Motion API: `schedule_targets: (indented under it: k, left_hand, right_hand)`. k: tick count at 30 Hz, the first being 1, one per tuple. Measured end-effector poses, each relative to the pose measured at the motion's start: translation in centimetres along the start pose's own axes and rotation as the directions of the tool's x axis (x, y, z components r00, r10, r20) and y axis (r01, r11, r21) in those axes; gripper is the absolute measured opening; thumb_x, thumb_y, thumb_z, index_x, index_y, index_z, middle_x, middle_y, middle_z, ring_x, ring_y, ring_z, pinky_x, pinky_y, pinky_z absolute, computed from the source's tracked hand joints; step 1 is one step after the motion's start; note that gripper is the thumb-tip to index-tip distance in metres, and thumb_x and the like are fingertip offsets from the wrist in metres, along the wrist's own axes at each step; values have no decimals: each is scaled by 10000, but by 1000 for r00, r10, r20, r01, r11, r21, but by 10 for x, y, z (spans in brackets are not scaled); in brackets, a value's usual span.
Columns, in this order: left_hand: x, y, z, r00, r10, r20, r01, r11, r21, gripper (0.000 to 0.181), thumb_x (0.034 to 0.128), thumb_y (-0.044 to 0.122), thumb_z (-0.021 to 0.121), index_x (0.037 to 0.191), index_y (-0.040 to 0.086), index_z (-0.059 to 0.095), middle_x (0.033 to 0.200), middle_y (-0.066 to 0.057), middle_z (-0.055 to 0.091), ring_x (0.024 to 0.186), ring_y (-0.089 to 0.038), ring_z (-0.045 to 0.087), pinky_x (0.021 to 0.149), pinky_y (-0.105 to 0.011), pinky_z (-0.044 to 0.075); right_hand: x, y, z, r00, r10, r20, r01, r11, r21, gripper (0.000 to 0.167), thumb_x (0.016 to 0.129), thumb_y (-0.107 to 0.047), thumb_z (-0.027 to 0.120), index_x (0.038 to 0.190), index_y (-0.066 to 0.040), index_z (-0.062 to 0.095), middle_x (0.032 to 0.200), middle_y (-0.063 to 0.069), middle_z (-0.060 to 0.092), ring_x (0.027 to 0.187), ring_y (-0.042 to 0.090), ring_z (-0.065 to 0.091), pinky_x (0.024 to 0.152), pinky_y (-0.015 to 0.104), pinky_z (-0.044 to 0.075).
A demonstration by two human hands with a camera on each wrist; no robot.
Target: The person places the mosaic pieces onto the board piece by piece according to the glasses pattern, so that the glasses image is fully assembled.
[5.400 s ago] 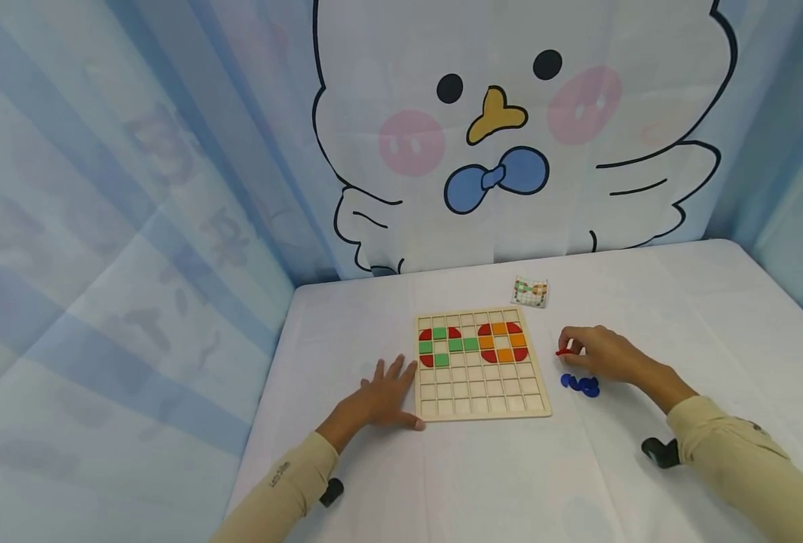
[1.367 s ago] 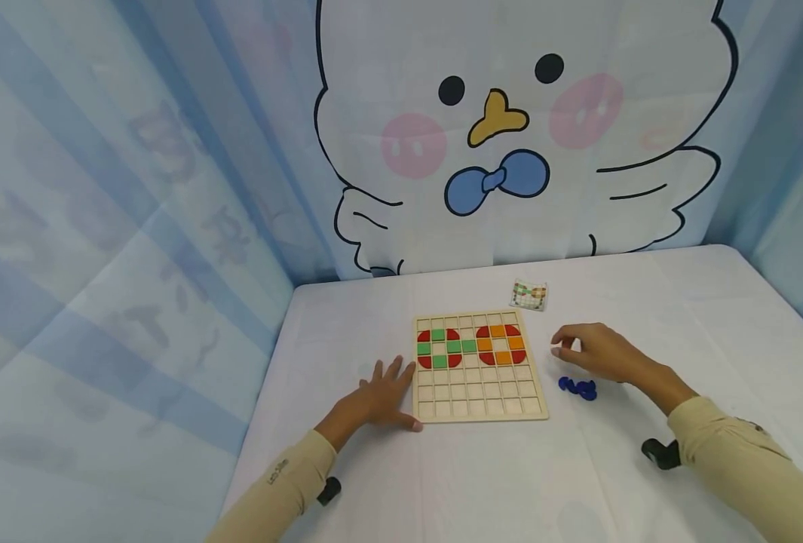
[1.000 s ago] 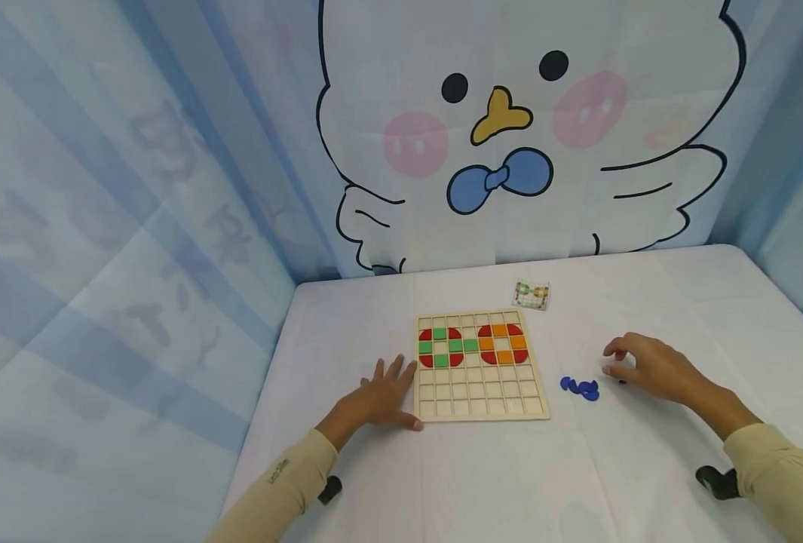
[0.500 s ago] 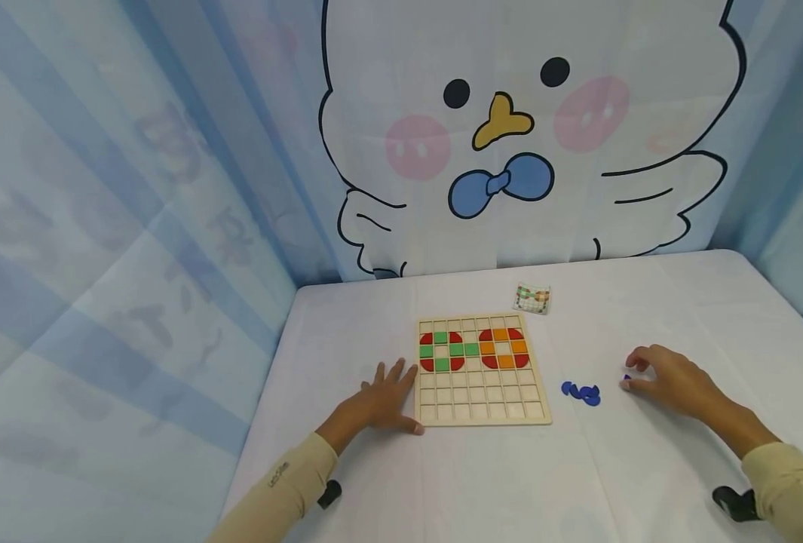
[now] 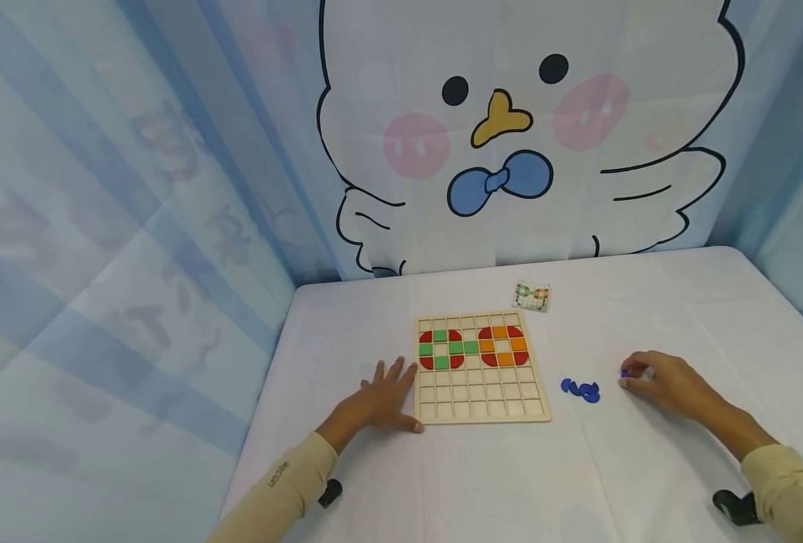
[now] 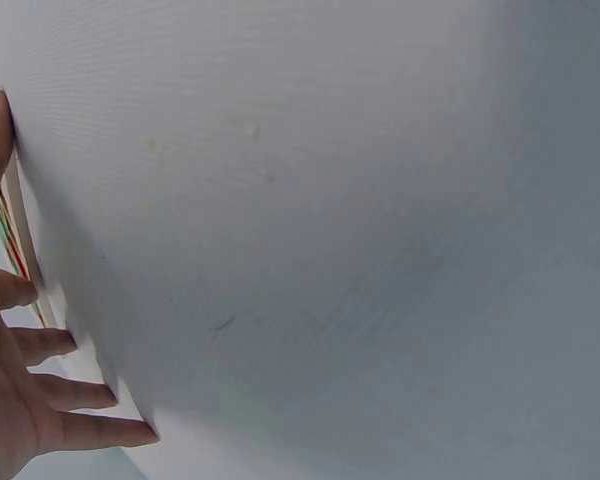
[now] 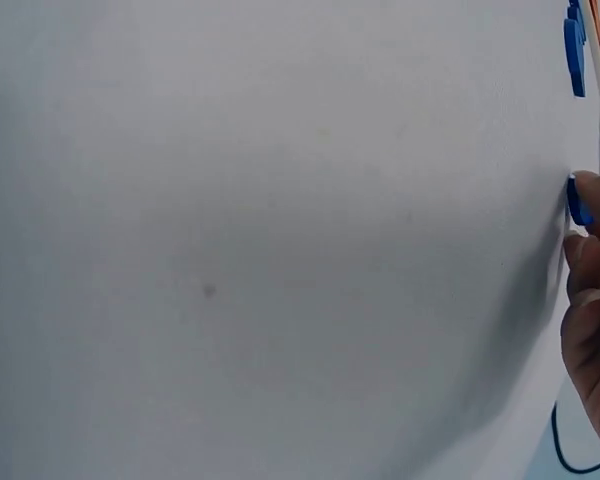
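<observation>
A wooden grid board [image 5: 482,392] lies on the table, with red, green and orange pieces set in its upper cells in two ring shapes joined by a green square [image 5: 470,347]. At its left edge my left hand [image 5: 381,396] rests with fingers spread, the thumb at the near left corner. Off to the right of the board, my right hand [image 5: 666,383] pinches a small blue piece [image 7: 578,202] between thumb and fingers, low over the tabletop. Between board and right hand sits a small cluster of blue pieces [image 5: 583,390], some overlapping.
Behind the board's far right corner lies a small printed card [image 5: 531,296] with a coloured grid pattern. A white cloth covers the table [image 5: 482,483]. A curtain [image 5: 496,226] with a cartoon bird hangs along the far edge.
The red piece earlier in my right hand is now in the left ring's lower right cell. My right hand has since moved right and taken up a blue piece. My left hand stays put.
</observation>
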State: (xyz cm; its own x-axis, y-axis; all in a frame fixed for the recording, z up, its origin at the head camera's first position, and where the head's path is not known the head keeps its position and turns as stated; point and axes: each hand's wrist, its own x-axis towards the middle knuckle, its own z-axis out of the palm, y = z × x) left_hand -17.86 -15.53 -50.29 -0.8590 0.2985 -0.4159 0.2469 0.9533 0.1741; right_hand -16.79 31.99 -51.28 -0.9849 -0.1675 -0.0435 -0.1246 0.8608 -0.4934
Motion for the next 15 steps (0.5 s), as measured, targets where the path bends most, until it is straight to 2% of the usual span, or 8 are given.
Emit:
schedule_targets:
  k: [2, 5, 8, 15]
  left_hand:
    - [0, 0, 0, 1000, 0, -4, 0, 1000, -3, 1142, 744, 626, 798, 1622, 223, 188, 1696, -111, 122, 1524, -491, 112, 1112, -714, 288]
    - [1, -1, 0, 1000, 0, -4, 0, 1000, -4, 1142, 745, 623, 799, 1622, 224, 186, 1696, -112, 120, 1525, -490, 111, 1112, -715, 287]
    - [1, -1, 0, 1000, 1, -3, -1, 1000, -3, 1136, 749, 617, 800, 1621, 221, 189, 1696, -114, 123, 1525, -488, 114, 1113, -713, 289]
    - [-1, 0, -2, 1000, 3, -10, -3, 1000, -6, 1129, 752, 613, 800, 1620, 215, 197, 1693, -121, 132, 1523, -490, 124, 1112, -713, 290]
  right_hand:
    - [0, -1, 1, 1000, -27, -5, 27, 1000, 2, 232, 877, -109, 749, 1078, -12, 681, 944, 107, 686, 872, 270, 591, 799, 509, 538]
    - [0, -3, 4, 998, -60, -7, 60, 998, -1, 230, 883, -87, 739, 1101, -38, 688, 950, 85, 690, 841, 226, 576, 751, 401, 540]
    - [-1, -4, 7, 997, -77, -4, 77, 997, -10, 230, 891, -77, 725, 1120, -63, 696, 932, 52, 684, 801, 182, 545, 680, 294, 484]
    - [2, -9, 5, 996, -89, 24, 89, 996, -24, 272, 904, -91, 697, 1175, -72, 689, 871, 7, 642, 738, 146, 499, 600, 239, 431]
